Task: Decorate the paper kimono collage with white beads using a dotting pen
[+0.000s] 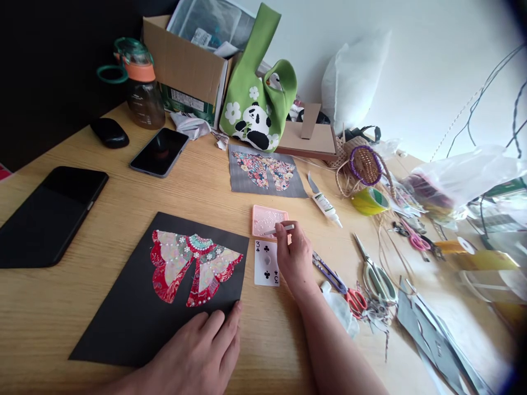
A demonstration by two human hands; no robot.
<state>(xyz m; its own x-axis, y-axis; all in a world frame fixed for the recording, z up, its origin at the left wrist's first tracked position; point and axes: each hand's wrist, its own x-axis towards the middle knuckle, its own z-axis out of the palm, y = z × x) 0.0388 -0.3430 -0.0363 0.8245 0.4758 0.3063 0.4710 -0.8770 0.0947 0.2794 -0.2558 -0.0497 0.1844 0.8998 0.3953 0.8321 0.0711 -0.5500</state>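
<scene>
On the wooden table lies a black sheet (119, 307) bearing a red and cream fabric collar shape (165, 260) trimmed with pearl-like beads. My left hand (206, 343) rests flat on the sheet's lower right edge, fingers spread a little and holding nothing. Between the thumb and fingers of my right hand (295, 255) is a thin white stick (287, 227), its tip over a pink tray (258, 212) of small beads. Just below the tray a three of clubs playing card (263, 274) carries a small clear blob, beside my right hand.
Behind are a patterned fabric piece on grey paper (242, 185), a glue bottle (326, 207) and a green panda bag (247, 99). Scissors (376, 277) and paper scraps lie right; a tablet (53, 214), phone (160, 152) and water bottle (144, 99) stand or lie left.
</scene>
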